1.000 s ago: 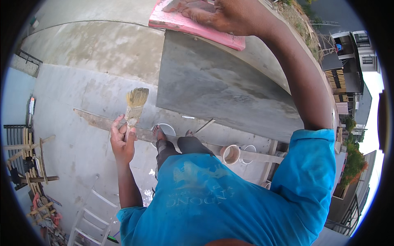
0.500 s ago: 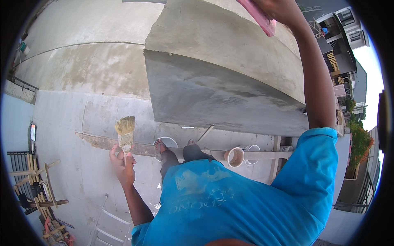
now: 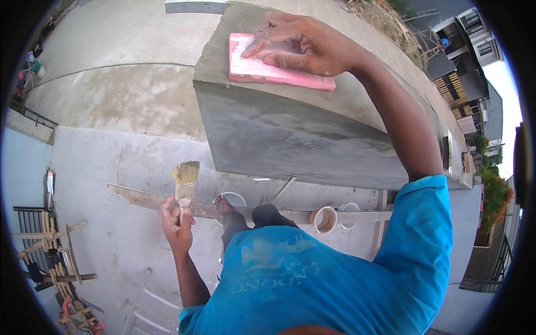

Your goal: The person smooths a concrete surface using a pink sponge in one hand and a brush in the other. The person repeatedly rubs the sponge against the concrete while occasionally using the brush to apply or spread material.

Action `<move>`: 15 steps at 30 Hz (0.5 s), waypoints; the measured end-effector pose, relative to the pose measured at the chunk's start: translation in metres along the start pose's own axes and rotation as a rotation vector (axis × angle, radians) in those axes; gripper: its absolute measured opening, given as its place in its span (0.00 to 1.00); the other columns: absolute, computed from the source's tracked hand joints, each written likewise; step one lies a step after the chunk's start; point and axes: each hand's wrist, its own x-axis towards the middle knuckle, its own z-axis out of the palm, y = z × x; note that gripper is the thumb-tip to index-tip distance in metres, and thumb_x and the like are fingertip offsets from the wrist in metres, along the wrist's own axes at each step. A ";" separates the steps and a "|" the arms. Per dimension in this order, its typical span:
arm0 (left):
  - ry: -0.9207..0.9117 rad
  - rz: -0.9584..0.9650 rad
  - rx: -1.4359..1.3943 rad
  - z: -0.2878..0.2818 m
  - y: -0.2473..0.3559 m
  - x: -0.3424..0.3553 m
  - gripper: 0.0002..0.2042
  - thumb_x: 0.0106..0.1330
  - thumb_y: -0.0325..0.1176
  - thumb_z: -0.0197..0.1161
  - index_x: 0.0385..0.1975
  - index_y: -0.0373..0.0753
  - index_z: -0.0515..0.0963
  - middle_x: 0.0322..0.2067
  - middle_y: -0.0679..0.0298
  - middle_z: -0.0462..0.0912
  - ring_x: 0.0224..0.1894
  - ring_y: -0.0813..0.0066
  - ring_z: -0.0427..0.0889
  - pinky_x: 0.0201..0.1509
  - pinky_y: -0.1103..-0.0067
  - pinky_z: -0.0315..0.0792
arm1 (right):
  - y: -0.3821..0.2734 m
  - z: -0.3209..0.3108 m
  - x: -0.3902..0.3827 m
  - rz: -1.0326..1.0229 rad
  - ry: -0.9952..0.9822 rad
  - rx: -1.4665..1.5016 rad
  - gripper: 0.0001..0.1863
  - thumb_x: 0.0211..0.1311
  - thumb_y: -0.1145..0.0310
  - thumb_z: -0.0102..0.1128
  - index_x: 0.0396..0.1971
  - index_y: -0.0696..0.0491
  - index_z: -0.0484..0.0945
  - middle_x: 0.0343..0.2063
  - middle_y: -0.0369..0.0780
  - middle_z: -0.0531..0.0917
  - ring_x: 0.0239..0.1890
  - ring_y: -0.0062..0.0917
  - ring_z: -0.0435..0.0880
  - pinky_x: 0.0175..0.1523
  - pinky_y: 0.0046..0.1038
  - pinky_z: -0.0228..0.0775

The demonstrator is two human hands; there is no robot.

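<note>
Pink float (image 3: 262,71) — a flat, rectangular plastering block with pale residue on its upper face — on the top of the grey plastered ledge (image 3: 290,125), toward the ledge's left end and close to its front edge. The right hand (image 3: 304,44) grasps the float from above, its fingers bent and spread over the upper face; whether they close around a handle is hidden by the hand itself. The left hand (image 3: 180,229), well apart from the ledge's lower left corner, grips a paintbrush (image 3: 186,187) by the handle, between thumb and fingers, with the yellowish bristles directed away from the body. Below the ledge, a long wooden plank (image 3: 139,196) passes by the person's feet; a tan bucket (image 3: 324,220) and, just beside it, a white bucket (image 3: 349,207) appear near its right end. At lower left, a white ladder (image 3: 153,296) is partly visible.
</note>
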 end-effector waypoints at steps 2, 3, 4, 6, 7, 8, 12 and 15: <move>-0.051 0.006 0.037 -0.001 0.007 -0.007 0.26 0.73 0.25 0.59 0.66 0.29 0.58 0.46 0.50 0.87 0.27 0.82 0.75 0.32 0.85 0.71 | 0.042 -0.012 0.006 0.294 0.143 -0.364 0.14 0.66 0.67 0.59 0.49 0.45 0.87 0.44 0.42 0.87 0.45 0.38 0.84 0.49 0.37 0.77; -0.057 0.010 0.067 -0.001 0.012 -0.009 0.25 0.73 0.25 0.59 0.66 0.29 0.58 0.46 0.50 0.87 0.27 0.82 0.75 0.32 0.85 0.71 | 0.047 -0.035 0.015 0.466 0.079 -0.537 0.16 0.62 0.71 0.58 0.48 0.48 0.87 0.46 0.48 0.87 0.48 0.44 0.84 0.50 0.41 0.77; -0.051 0.026 0.094 0.000 0.015 -0.003 0.25 0.73 0.25 0.59 0.66 0.29 0.58 0.46 0.51 0.88 0.27 0.82 0.75 0.32 0.85 0.71 | 0.057 -0.060 0.018 0.709 0.121 -0.575 0.16 0.63 0.67 0.60 0.49 0.47 0.86 0.46 0.47 0.86 0.48 0.45 0.84 0.50 0.40 0.77; -0.002 0.004 0.030 -0.001 0.002 -0.004 0.25 0.73 0.25 0.59 0.65 0.28 0.59 0.45 0.51 0.88 0.28 0.83 0.76 0.32 0.85 0.71 | 0.060 -0.054 0.018 0.590 0.380 -0.564 0.15 0.64 0.64 0.62 0.49 0.47 0.86 0.46 0.45 0.86 0.49 0.43 0.84 0.52 0.38 0.77; 0.029 -0.015 0.003 -0.002 -0.005 -0.008 0.24 0.73 0.25 0.60 0.65 0.28 0.59 0.45 0.52 0.88 0.28 0.83 0.76 0.33 0.85 0.72 | 0.052 -0.043 0.019 0.404 0.345 -0.362 0.15 0.64 0.64 0.62 0.49 0.47 0.86 0.46 0.45 0.86 0.49 0.41 0.84 0.53 0.38 0.76; 0.040 -0.020 -0.001 -0.003 -0.009 -0.012 0.24 0.72 0.25 0.60 0.64 0.27 0.60 0.45 0.52 0.88 0.28 0.83 0.76 0.33 0.85 0.72 | 0.029 -0.029 0.019 0.230 0.307 -0.164 0.14 0.65 0.63 0.63 0.48 0.48 0.86 0.46 0.45 0.85 0.50 0.39 0.83 0.55 0.38 0.76; -0.032 0.017 0.005 0.004 -0.002 -0.001 0.23 0.72 0.25 0.58 0.63 0.28 0.61 0.45 0.51 0.88 0.25 0.83 0.76 0.29 0.85 0.69 | 0.047 0.001 0.046 0.307 0.210 -0.254 0.14 0.63 0.68 0.62 0.47 0.53 0.86 0.44 0.45 0.86 0.50 0.39 0.83 0.59 0.39 0.74; -0.022 0.016 0.028 0.004 -0.002 -0.001 0.22 0.72 0.25 0.58 0.62 0.29 0.61 0.45 0.51 0.87 0.24 0.83 0.75 0.27 0.85 0.67 | 0.028 0.011 0.056 0.044 0.147 -0.110 0.14 0.61 0.71 0.61 0.47 0.53 0.87 0.42 0.45 0.87 0.49 0.39 0.83 0.59 0.39 0.75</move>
